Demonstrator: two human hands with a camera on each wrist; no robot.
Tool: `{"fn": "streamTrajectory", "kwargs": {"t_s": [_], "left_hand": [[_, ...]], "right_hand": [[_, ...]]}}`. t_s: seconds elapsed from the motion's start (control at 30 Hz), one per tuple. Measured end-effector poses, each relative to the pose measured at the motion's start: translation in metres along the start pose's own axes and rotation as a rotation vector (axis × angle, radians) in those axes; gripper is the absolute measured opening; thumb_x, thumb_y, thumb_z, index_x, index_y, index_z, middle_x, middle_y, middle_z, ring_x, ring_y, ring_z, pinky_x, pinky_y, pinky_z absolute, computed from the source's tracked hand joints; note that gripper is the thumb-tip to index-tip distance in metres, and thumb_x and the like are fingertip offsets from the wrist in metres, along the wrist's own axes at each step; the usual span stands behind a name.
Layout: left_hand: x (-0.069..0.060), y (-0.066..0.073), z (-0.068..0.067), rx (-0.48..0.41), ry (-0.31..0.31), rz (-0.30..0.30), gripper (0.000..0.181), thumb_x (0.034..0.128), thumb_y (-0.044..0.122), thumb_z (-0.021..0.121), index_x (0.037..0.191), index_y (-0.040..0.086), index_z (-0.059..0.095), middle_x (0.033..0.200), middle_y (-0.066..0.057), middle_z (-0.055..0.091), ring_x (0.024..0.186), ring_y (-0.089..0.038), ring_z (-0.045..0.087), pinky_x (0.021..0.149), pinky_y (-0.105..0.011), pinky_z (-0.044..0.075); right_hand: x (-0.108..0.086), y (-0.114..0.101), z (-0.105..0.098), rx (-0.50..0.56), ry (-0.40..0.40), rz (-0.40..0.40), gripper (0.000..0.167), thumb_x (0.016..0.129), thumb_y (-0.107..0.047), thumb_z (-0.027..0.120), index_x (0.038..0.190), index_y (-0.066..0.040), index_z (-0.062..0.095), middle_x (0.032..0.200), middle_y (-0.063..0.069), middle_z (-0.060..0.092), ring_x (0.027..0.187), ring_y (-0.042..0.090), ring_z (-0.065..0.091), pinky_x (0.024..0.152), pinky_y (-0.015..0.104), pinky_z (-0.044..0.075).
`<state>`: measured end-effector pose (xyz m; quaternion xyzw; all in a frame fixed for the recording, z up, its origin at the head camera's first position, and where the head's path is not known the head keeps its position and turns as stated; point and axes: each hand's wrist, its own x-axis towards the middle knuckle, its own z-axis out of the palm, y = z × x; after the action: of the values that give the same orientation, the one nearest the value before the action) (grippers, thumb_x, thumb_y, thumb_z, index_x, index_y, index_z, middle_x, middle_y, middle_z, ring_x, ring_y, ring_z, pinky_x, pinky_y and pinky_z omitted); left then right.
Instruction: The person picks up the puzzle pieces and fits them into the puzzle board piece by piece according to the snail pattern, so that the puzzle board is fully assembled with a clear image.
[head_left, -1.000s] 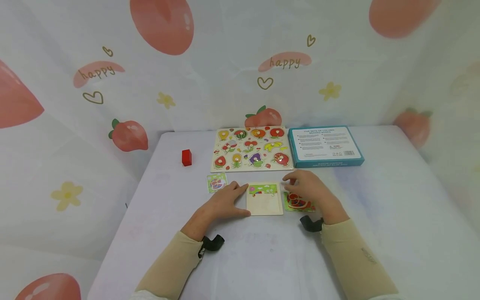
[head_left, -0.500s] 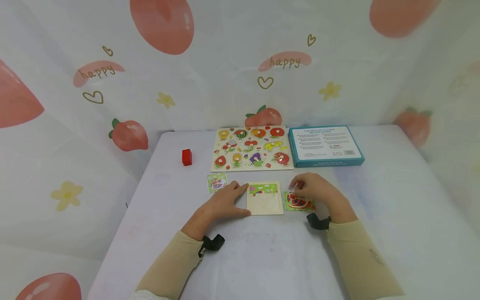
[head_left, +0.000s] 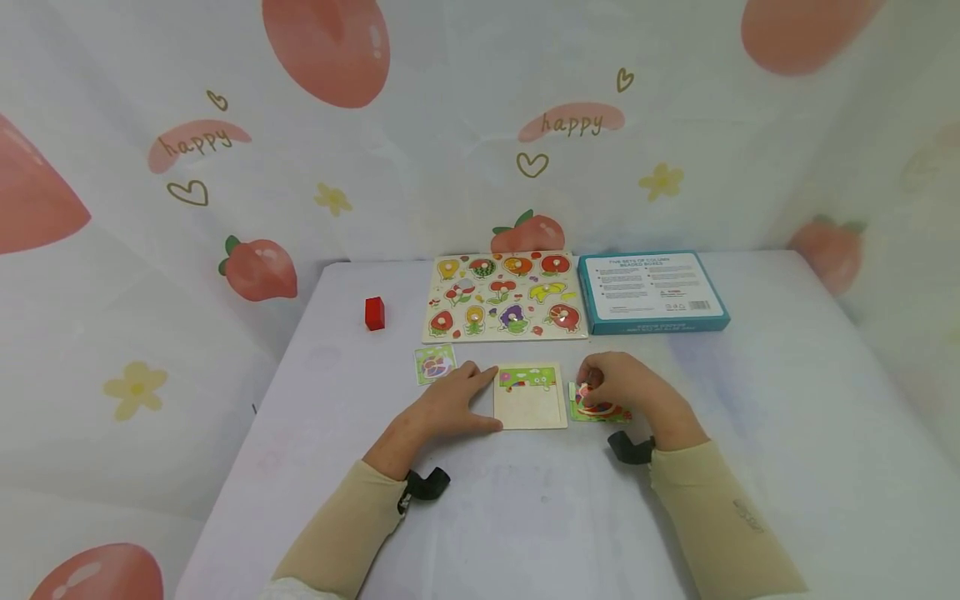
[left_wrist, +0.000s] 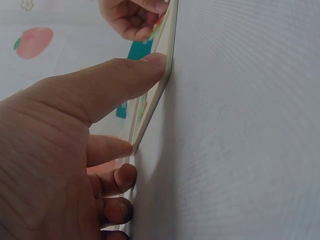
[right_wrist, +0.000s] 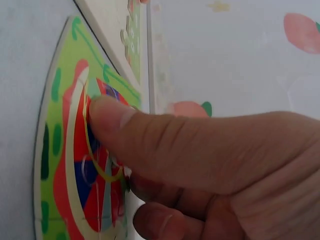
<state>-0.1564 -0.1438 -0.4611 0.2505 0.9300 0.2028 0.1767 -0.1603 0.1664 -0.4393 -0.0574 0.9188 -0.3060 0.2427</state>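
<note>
In the head view the left hand (head_left: 446, 406) rests beside a square wooden tray (head_left: 525, 411), thumb and index finger spread and touching its left corners. A strip of green puzzle pieces (head_left: 537, 377) lies along the tray's top. Right of the tray, the right hand (head_left: 630, 389) bends over a colourful puzzle picture (head_left: 615, 413) and pinches a piece at its upper left. The right wrist view shows the thumb of that hand (right_wrist: 210, 155) on the red and blue part of the picture (right_wrist: 57, 175), the fingertips behind it partly hidden.
A fruit puzzle board (head_left: 480, 297) and a teal box (head_left: 652, 292) lie at the back of the table. On the left stands a red block (head_left: 375, 314). A small picture card (head_left: 435, 364) lies just behind the left hand.
The right hand has moved from the tray's upper right corner over to the puzzle picture and now pinches a piece there. The left hand has stayed against the tray.
</note>
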Motion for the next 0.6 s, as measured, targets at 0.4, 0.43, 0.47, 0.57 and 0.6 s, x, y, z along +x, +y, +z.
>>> {"fn": "streamTrajectory", "kwargs": {"t_s": [0.4, 0.43, 0.47, 0.57, 0.6], "left_hand": [[-0.0001, 0.0005, -0.0008, -0.005, 0.002, 0.000, 0.092, 0.0832, 0.049, 0.082, 0.159, 0.018, 0.041, 0.123, -0.002, 0.050, 0.105, -0.018, 0.049, 0.092, -0.036, 0.046], [-0.0001, 0.0005, -0.0007, -0.005, 0.002, 0.001, 0.092, 0.0832, 0.049, 0.082, 0.159, 0.018, 0.041, 0.123, -0.003, 0.050, 0.106, -0.018, 0.049, 0.093, -0.037, 0.046], [0.0000, 0.0005, -0.0006, -0.006, 0.001, 0.002, 0.092, 0.0832, 0.049, 0.082, 0.159, 0.018, 0.041, 0.124, -0.003, 0.050, 0.106, -0.018, 0.049, 0.093, -0.037, 0.047], [0.0001, 0.0004, -0.0003, -0.005, -0.002, 0.003, 0.092, 0.0833, 0.049, 0.082, 0.159, 0.018, 0.041, 0.124, -0.003, 0.050, 0.106, -0.018, 0.049, 0.094, -0.037, 0.047], [0.0002, 0.0004, -0.0002, -0.004, -0.002, 0.003, 0.092, 0.0833, 0.049, 0.082, 0.159, 0.018, 0.041, 0.124, -0.003, 0.050, 0.106, -0.018, 0.049, 0.093, -0.037, 0.047]], "right_hand": [[-0.0017, -0.0090, 0.0029, -0.066, 0.042, 0.028, 0.028, 0.082, -0.015, 0.087, 0.102, -0.010, 0.068, 0.097, 0.005, 0.064, 0.097, 0.027, 0.057, 0.091, 0.046, 0.051], [-0.0015, -0.0092, 0.0031, -0.064, 0.043, 0.033, 0.028, 0.082, -0.015, 0.087, 0.102, -0.010, 0.069, 0.097, 0.005, 0.064, 0.098, 0.027, 0.057, 0.092, 0.046, 0.051], [-0.0015, -0.0091, 0.0031, -0.066, 0.041, 0.033, 0.028, 0.082, -0.015, 0.087, 0.103, -0.010, 0.069, 0.097, 0.005, 0.065, 0.098, 0.027, 0.057, 0.092, 0.046, 0.051], [-0.0017, -0.0086, 0.0034, -0.070, 0.038, 0.031, 0.027, 0.084, -0.016, 0.086, 0.105, -0.010, 0.070, 0.098, 0.004, 0.065, 0.097, 0.026, 0.057, 0.093, 0.046, 0.050], [-0.0021, -0.0085, 0.0033, -0.071, 0.036, 0.029, 0.027, 0.084, -0.016, 0.085, 0.106, -0.009, 0.070, 0.098, 0.005, 0.065, 0.097, 0.026, 0.057, 0.093, 0.046, 0.050]]}}
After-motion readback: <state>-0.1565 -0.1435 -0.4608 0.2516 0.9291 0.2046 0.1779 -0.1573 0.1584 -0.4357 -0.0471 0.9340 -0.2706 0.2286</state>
